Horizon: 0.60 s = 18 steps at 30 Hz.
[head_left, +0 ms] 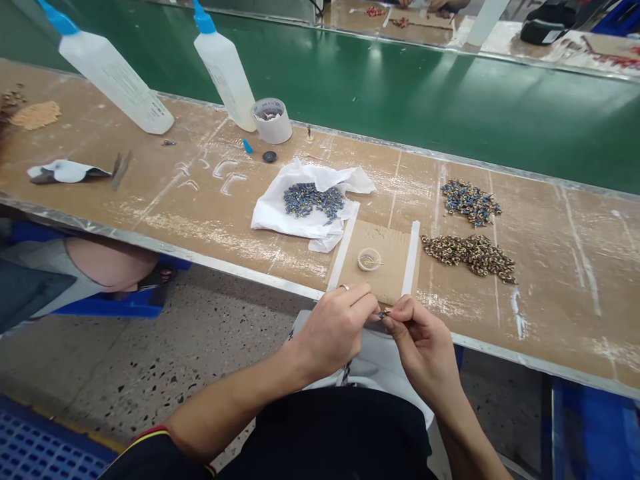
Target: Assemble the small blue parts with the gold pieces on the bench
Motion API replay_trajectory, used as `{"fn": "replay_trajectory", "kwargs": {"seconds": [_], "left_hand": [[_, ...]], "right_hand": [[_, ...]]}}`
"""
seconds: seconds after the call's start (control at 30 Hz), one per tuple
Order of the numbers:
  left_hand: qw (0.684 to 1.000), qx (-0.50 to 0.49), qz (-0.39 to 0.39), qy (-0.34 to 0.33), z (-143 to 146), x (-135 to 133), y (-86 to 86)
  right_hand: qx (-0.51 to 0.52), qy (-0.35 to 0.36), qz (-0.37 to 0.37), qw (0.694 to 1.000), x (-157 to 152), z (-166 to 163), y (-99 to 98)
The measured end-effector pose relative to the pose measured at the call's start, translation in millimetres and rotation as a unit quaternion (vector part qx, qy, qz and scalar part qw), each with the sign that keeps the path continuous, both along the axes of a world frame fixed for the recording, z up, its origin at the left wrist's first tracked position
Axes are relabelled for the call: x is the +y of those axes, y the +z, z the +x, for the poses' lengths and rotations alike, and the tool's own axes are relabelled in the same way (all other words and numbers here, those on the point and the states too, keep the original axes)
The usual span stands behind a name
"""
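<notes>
One flat tan patch [36, 115] starts us off at far left on the brown worktop [545, 227], and next along lies a white-wrapped dark object [70, 171]. Now a blue-topped bottle [117, 83], then a second bottle [227, 80], with a tape roll [276, 131] close beside it. Just in front of the roll: a little blue cone [247, 146] and a black disc [270, 157]. On we go to the crumpled white paper [280, 223], carrying a scatter of small blue pieces [306, 201].

Nearer the body, here's the left hand [333, 327], ring on one finger, fingertips pressed together at the near end of the cardboard pad [385, 285]. On that pad sits a small round cup [368, 269], something thin lying across it. And right at the meeting point, a tiny blue-and-dark part [383, 315], pinched between both hands' fingertips! The right hand [425, 340] takes its side with thumb and forefinger. Finally, out to the right, two heaps: a blue-and-gold pile [470, 202] farther off, a dark-and-gold pile [473, 257] nearer.
</notes>
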<state>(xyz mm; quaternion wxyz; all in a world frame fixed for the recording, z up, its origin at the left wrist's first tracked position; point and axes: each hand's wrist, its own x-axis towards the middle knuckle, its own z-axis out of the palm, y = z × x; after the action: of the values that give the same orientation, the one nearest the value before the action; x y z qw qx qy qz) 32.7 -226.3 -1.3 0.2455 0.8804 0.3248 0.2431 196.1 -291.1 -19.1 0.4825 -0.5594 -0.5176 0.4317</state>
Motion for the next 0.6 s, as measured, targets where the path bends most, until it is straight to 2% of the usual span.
{"fn": "replay_trajectory", "kwargs": {"seconds": [0.13,0.27,0.37,0.5,0.6], "left_hand": [[1.000,0.006,-0.029,0.000,-2.0,-1.4,0.8],[0.999,0.018,-0.050,-0.002,-3.8,-3.6,-2.3],[0.998,0.008,-0.064,-0.011,-5.7,-3.5,-7.2],[0.995,-0.018,-0.096,-0.019,-6.5,-0.9,-8.8],[0.992,-0.014,-0.128,-0.016,-4.6,0.8,-6.4]], "right_hand": [[0.035,0.015,-0.020,0.999,-1.6,-3.5,-2.6],[-0.003,-0.004,-0.024,1.000,-4.0,-6.6,-7.0],[-0.025,0.011,-0.025,0.999,-3.6,-3.6,-11.8],[0.029,0.031,-0.050,0.998,-2.0,5.3,-16.4],[0.080,-0.007,-0.071,0.994,-3.4,7.9,-16.9]]}}
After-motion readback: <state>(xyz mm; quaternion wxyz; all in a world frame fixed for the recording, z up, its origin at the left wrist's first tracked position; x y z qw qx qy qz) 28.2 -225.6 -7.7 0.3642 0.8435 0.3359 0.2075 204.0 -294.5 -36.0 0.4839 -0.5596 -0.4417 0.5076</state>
